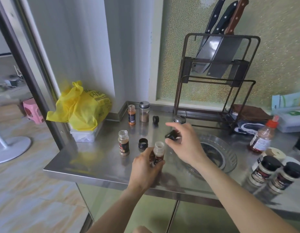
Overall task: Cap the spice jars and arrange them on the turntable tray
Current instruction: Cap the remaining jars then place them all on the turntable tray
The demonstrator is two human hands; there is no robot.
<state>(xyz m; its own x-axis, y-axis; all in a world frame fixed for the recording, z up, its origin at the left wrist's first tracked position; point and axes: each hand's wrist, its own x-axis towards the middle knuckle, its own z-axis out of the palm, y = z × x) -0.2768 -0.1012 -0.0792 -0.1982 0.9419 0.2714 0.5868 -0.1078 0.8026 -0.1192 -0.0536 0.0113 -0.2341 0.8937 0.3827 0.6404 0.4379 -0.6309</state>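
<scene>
My left hand (146, 167) grips an uncapped spice jar (158, 153) upright on the steel counter. Just right of and above the jar's mouth, my right hand (184, 143) pinches a black cap (171, 135). Another open jar (123, 142) stands to the left, with a loose black cap (143, 142) beside it. Farther back are an open orange jar (131, 114), a glass shaker (144, 111) and one more black cap (155, 118). A clear glass turntable tray (228, 155) lies right of my hands. Two black-capped jars (265, 167) (287, 175) stand at the right edge.
A knife rack (218, 68) with cleavers stands at the back. A yellow plastic bag (82, 106) sits on a box at the counter's left end. A red-capped sauce bottle (263, 135) and folded cloths (250, 115) are at the right. The counter edge (95, 176) runs in front.
</scene>
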